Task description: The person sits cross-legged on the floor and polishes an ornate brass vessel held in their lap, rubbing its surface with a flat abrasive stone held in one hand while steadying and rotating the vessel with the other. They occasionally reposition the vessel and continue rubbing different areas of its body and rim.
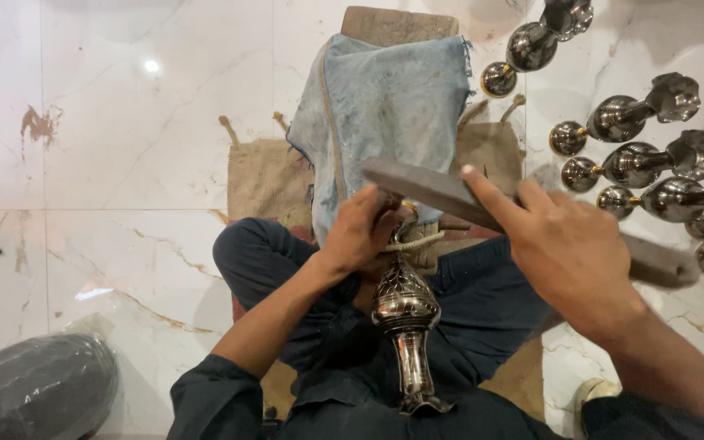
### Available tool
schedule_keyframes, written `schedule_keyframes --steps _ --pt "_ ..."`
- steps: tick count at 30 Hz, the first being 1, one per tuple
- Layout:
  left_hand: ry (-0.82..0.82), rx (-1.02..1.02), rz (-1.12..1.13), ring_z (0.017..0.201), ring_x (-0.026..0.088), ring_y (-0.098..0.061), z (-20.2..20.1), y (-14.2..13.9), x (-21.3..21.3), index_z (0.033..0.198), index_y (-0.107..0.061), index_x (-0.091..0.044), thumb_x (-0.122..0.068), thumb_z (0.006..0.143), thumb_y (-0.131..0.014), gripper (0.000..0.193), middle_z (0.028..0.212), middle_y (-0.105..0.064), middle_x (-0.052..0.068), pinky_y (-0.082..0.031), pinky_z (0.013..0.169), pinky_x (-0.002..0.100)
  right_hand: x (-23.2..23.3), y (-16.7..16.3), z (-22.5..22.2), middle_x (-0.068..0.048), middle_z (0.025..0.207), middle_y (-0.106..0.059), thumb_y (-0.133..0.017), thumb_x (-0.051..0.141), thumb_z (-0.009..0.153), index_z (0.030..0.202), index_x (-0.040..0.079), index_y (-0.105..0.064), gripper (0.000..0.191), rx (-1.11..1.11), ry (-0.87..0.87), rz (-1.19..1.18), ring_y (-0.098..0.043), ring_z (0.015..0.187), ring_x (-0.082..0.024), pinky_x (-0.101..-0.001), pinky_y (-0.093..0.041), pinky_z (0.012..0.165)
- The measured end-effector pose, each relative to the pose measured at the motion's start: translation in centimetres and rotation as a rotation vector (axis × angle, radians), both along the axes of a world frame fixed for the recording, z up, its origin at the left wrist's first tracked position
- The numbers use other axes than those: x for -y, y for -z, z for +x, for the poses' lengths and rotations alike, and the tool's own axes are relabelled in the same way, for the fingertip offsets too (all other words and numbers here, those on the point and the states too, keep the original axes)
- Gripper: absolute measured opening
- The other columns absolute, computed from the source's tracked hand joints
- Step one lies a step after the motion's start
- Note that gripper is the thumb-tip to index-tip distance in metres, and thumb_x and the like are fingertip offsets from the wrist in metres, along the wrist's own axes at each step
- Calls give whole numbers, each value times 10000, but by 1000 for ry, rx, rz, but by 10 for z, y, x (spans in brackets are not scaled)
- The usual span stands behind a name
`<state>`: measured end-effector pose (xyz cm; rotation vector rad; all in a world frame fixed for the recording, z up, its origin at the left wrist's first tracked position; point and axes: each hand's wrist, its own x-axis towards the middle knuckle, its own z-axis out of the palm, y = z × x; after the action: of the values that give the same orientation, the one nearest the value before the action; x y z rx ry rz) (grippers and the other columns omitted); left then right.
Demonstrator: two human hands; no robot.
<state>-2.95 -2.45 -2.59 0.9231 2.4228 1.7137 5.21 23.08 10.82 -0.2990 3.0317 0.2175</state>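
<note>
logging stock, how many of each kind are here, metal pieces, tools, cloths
held metal piece: 1
metal pieces on floor: 6, edge ones partly cut off
grey bar: 1
blue cloth: 1
total: 9

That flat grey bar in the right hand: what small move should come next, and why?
Probably lower the bar onto the vase top. The right hand holds it just above where the left hand steadies the vase at the cloth.

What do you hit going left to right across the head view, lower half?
Grey plastic-wrapped bundle → left hand → shiny metal vase → right hand holding a flat grey bar → row of metal vases on the floor.
</note>
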Motion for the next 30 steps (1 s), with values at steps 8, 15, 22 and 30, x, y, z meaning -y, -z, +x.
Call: schedule_keyframes --steps 8,15,22,30 --pt "-64 106 -132 881 326 -691 13 -27 37 1159 -639 -34 20 971 -612 198 972 -644 160 -559 791 399 7 163 96 -309 1095 -697 -752 216 861 1594 94 -312 864 102 770 -761 -699 977 -493 -551 -568 864" --pt "164 92 -385 962 376 -683 30 -14 37 1146 -667 -62 -52 800 -652 346 1075 -685 138 -550 819 456 60 214 191 -232 1493 -449 -832 147 766 1522 192 -386 880 -19 555 -807 -414 1369 -431 -495 -436 1076" --pt "99 33 -416 904 356 -692 38 -15 30 1079 -707 -94 -47 780 -657 307 1020 -690 103 -559 746 439 86 165 140 -138 1534 -410 -867 280 881 1359 359 -557 576 -436 -267 -1074 -361 1455 -418 -523 -452 1166" --pt "-161 10 -387 882 355 -697 38 -16 10 1039 -728 -92 -58 863 -674 187 1039 -695 84 -552 721 430 24 111 101 -190 1436 -596 -735 281 996 1344 97 -569 427 -408 113 -1818 -608 1341 -335 -536 -630 1064"
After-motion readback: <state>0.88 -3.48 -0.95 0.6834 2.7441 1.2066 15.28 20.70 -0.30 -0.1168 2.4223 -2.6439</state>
